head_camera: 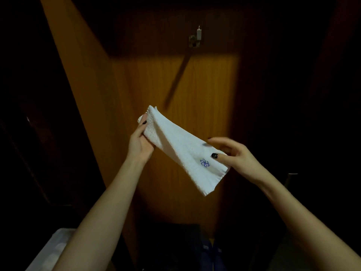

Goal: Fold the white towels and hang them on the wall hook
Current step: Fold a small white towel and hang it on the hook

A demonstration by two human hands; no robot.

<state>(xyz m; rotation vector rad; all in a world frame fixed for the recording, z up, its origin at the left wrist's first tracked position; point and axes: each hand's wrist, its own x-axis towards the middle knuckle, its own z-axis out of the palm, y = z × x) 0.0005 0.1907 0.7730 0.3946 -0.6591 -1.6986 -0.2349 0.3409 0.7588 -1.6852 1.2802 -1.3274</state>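
- Nearest me, low on the left, sits a pale container [48, 249]; what it holds I cannot tell in this dim light.
- My left hand [139, 142] has its grip closed round the far-left end of the white towel [175, 145], fingers curled behind the bunched corner.
- My right hand [237, 156] pinches the near-right end, thumb pressed on the cloth just beside the blue emblem [204, 163]; the other fingers are blurred, so that grip looks loose.
- The towel hangs between both hands in mid-air as a narrow folded strip, slanting down to the right.
- I judge the fold is nearly done: I should tighten the right grip, square the edges, then halve the strip.
- Beyond is the wooden panel [156, 79], lit in the middle.
- Farthest and highest is the wall hook [195, 37], bare; drape the strip's centre over it so that both ends balance.
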